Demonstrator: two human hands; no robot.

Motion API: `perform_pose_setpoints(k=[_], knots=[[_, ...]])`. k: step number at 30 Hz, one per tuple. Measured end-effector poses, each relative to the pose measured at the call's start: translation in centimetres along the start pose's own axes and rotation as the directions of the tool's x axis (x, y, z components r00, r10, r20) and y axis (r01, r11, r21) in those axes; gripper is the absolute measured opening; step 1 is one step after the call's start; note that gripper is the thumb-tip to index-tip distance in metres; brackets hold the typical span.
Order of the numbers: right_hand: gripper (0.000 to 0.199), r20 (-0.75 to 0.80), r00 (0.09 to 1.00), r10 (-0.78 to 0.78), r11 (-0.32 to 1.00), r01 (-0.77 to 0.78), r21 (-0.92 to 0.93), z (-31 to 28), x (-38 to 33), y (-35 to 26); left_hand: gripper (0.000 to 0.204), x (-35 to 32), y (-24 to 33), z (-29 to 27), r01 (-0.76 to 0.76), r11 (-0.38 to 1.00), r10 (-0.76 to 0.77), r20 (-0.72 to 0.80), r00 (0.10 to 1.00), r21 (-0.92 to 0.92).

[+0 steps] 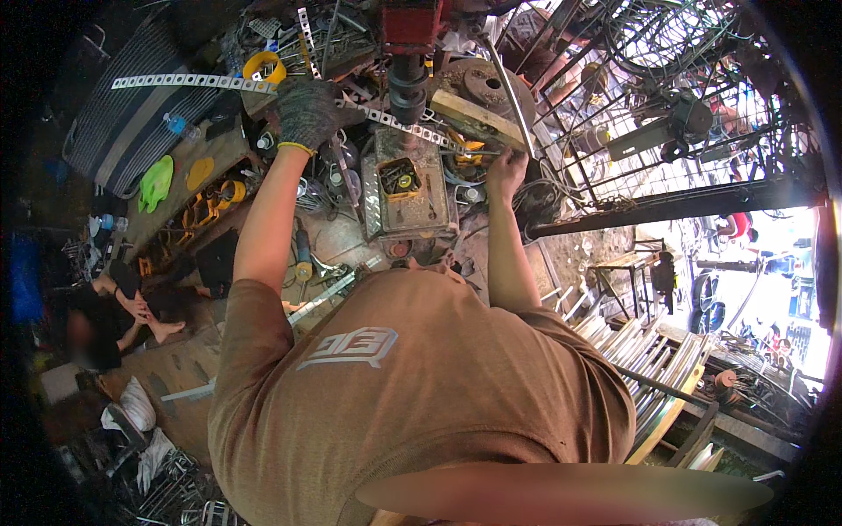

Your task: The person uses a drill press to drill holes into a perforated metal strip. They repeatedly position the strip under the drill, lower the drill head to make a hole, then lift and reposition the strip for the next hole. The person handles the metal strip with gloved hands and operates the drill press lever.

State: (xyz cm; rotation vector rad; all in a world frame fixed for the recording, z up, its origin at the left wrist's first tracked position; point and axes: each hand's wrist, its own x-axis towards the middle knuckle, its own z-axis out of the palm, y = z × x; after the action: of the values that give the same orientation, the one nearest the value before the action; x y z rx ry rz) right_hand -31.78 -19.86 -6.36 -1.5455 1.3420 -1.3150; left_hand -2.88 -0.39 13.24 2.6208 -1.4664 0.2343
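My left hand, in a dark knitted glove with a yellow cuff, is closed on a long perforated flat metal strip. The strip runs out to both sides of the glove, and its right part passes under the dark chuck of a drill press with a red head. My bare right hand is closed around the lower end of a metal lever to the right of the chuck. Below the chuck, the worn metal drill table carries a tray of small metal parts.
A wooden block lies near a round metal disc. At left are a bench with a bottle, a green cloth and a seated person. Metal bars are stacked at right beneath a black beam.
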Motion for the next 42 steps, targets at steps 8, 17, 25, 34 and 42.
perform_pose_setpoints(k=[8,17,25,34,42], knots=[[0.026,0.003,0.983,-0.182,0.973,0.181,-0.14,-1.1,-1.9,-1.8,0.062,-0.1,0.3,-0.3,-0.034,0.995,0.035,-0.001,0.999,0.09],[0.027,0.074,0.977,-0.201,0.955,0.213,-0.206,-2.1,-2.4,-3.1,0.058,-0.5,-1.0,2.7,-0.093,0.981,0.069,-0.141,0.988,-0.171],[0.028,0.088,0.963,-0.254,0.958,0.263,-0.117,-1.9,-1.7,-2.6,0.052,-1.3,-1.8,4.8,-0.162,0.958,0.08,-0.323,0.943,-0.235],[0.019,0.072,0.983,-0.169,0.977,0.177,-0.121,-2.3,-3.0,-3.2,0.056,-1.4,-2.5,6.2,-0.167,0.977,0.106,-0.375,0.921,-0.135],[0.026,0.121,0.983,-0.137,0.96,0.161,-0.228,-5.0,-3.1,-5.4,0.054,-1.2,-2.4,5.7,-0.13,0.977,0.094,-0.204,0.974,-0.171]])
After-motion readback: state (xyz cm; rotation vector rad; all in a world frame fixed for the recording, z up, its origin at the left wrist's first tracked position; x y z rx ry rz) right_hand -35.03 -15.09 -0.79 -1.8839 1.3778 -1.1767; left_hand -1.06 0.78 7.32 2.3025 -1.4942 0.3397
